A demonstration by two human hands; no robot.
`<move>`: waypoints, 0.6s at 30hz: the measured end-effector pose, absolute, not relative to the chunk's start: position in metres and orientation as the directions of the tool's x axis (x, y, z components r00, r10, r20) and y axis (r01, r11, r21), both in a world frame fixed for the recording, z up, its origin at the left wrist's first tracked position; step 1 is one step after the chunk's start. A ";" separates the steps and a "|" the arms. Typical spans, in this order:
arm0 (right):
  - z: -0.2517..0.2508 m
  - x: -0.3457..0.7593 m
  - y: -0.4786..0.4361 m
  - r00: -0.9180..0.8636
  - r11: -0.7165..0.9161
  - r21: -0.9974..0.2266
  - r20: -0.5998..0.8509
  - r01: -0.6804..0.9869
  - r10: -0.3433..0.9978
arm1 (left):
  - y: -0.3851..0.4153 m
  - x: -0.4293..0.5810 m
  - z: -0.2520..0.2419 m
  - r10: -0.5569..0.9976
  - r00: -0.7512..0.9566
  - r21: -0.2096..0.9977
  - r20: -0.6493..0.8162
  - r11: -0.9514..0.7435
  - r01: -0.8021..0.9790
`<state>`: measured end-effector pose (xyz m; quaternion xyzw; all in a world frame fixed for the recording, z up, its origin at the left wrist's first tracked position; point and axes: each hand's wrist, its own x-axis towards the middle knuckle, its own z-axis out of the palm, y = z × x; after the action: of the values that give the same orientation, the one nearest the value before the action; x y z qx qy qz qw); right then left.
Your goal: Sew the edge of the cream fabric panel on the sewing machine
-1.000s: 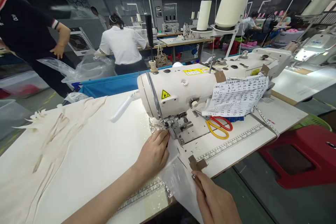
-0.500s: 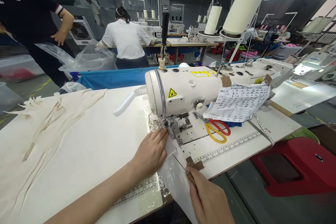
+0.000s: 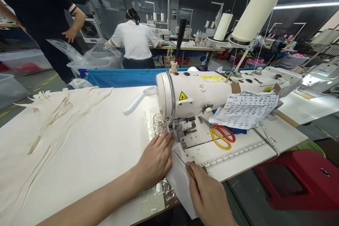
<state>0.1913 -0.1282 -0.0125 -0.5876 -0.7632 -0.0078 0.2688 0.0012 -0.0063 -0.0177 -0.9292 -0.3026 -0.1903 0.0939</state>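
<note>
A white sewing machine stands across the table. My left hand lies flat with its fingers together on a strip of thin white fabric, its fingertips close to the needle area. In my right hand is a thin metal awl with a wooden handle; its tip points toward the fabric beside my left hand. The fabric hangs over the table's front edge between both hands.
Red and yellow scissors lie right of the needle area, near a handwritten sheet and measuring tape. Cream fabric pieces lie at left. A red stool stands at right. People are behind.
The view has shifted, so the machine and table appear farther right and slightly lower. The awl and my right hand have come a little nearer to my left hand.
</note>
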 end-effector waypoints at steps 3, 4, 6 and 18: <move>-0.012 0.189 -0.124 -0.163 0.309 -0.312 0.416 0.898 0.894 | -0.008 0.000 -0.021 0.523 0.738 -0.042 0.426 -0.804 0.593; -0.012 0.188 -0.123 -0.161 0.308 -0.313 0.416 0.898 0.895 | -0.009 0.000 -0.021 0.520 0.742 -0.038 0.424 -0.808 0.588; -0.011 0.186 -0.121 -0.161 0.307 -0.313 0.416 0.899 0.895 | -0.010 -0.001 -0.020 0.514 0.751 -0.036 0.415 -0.815 0.578; -0.006 0.176 -0.106 -0.145 0.306 -0.341 0.424 0.889 0.894 | -0.008 -0.002 -0.019 0.494 0.759 0.008 0.424 -0.840 0.542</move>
<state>0.1762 -0.1065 -0.0062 -0.5891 -0.7567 0.0044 0.2835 -0.0021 -0.0081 -0.0193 -0.9361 -0.2766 -0.2097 0.0576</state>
